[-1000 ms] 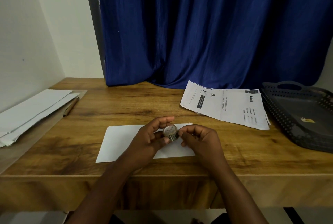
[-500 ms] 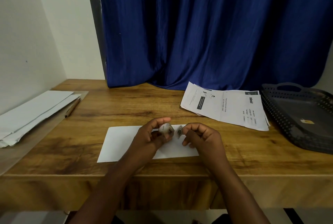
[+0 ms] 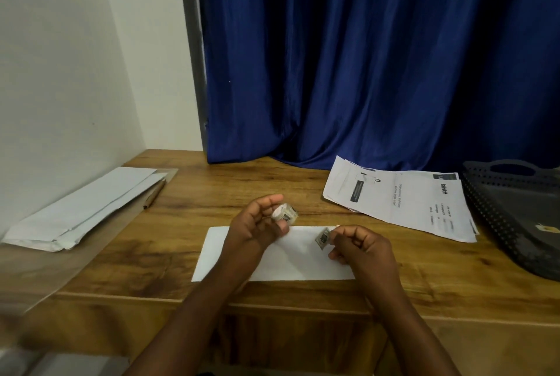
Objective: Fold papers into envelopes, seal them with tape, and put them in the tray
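White folded envelope (image 3: 272, 257) lies at lower centre, unsealed; my left hand (image 3: 257, 224) grips the tape roll (image 3: 285, 213), my right hand (image 3: 360, 247) pinches a tape piece (image 3: 323, 238); tray (image 3: 497, 215) waits.

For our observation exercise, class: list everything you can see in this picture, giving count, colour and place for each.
folded paper: one, white, near table edge, under the hands
tape roll: one, pale, in left hand
tape piece: one, patterned, pinched by right hand
printed sheets: a few, white, right of centre
tray: one, dark, far right
envelopes: a stack, white, left
pencil: one, brown, beside that stack
table: one, wooden
curtain: one, blue, behind
left hand: holds roll
right hand: pinches tape
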{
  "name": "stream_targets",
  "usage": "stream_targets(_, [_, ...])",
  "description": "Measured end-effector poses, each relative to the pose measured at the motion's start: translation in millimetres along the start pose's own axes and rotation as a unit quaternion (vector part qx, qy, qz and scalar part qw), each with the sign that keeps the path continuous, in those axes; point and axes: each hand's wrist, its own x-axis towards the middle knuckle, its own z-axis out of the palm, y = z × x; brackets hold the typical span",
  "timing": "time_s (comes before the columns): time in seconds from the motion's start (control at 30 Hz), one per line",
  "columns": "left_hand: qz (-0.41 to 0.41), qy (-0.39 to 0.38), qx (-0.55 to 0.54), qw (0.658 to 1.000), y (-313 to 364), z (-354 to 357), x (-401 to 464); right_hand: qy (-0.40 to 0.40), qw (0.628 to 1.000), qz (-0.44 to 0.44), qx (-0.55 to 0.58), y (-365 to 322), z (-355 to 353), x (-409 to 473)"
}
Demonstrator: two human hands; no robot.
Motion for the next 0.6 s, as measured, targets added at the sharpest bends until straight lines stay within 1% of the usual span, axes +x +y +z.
stream_targets(0.07, [0.006,0.02,0.042,0.999,12,-19,1,-0.001,1.0,-0.003,-0.013,1,0,1])
stream_targets(0.13, [0.008,0.06,0.125,0.99,21,-44,0,-0.004,1.0,-0.005,-0.02,1,0,2])
stream_targets(0.17, [0.007,0.088,0.182,0.979,23,-59,-2,-0.007,1.0,-0.007,-0.024,1,0,3])
stream_targets(0.23, [-0.008,0.147,0.303,0.942,22,-91,-6,-0.012,1.0,-0.008,-0.028,2,1,2])
stream_targets(0.3, [-0.036,0.184,0.367,0.911,19,-119,-12,-0.013,0.999,-0.008,-0.035,3,1,3])
stream_targets(0.37, [-0.044,0.188,0.423,0.885,14,-137,-16,-0.014,0.999,-0.003,-0.048,4,2,4])
stream_targets(0.43, [-0.033,0.166,0.49,0.855,8,-147,-21,-0.014,0.998,0.001,-0.055,4,2,6])
stream_targets(0.5, [-0.029,0.151,0.534,0.832,5,-147,-24,-0.015,0.999,0.003,-0.048,3,1,6])
stream_targets(0.53, [-0.029,0.154,0.538,0.828,6,-143,-23,-0.013,0.999,0.003,-0.042,2,1,5])
stream_targets(0.6, [0.005,0.158,0.537,0.829,11,-125,-19,-0.004,0.999,0.007,-0.031,2,0,4])
